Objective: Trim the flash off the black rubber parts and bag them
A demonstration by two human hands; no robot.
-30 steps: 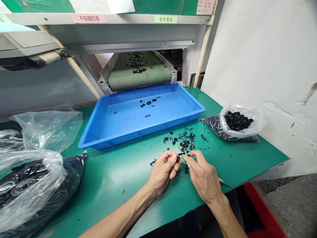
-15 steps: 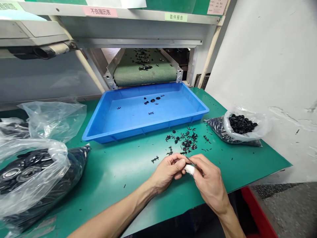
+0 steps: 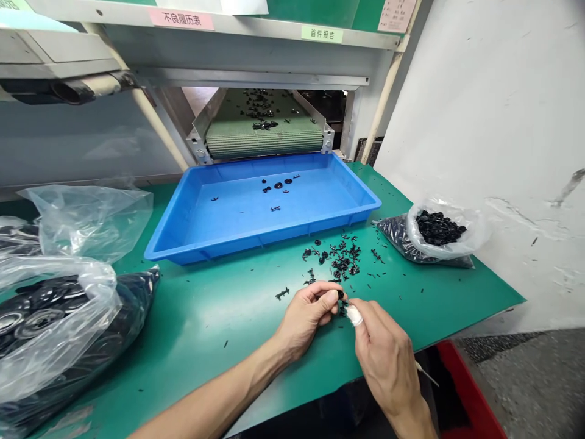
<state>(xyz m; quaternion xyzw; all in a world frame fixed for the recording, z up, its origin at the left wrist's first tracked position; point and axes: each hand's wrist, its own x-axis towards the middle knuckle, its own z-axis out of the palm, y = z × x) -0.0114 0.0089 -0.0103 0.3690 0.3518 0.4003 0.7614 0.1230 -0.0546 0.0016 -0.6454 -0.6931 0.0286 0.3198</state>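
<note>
Two hands [image 3: 312, 314] [image 3: 386, 353], one tray [image 3: 219, 248], perhaps three bags [image 3: 137, 305] [image 3: 98, 225] [image 3: 468, 235]

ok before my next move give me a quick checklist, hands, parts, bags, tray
1. Left hand pinching a small black part: ok
2. Right hand gripping the thin pointed tool: cannot tell, the hand hides it
3. Green tabletop free of loose black pieces: not ok, scattered beyond the hands
4. Blue tray at the conveyor's near end: ok
5. Right-side bag open: ok
</note>
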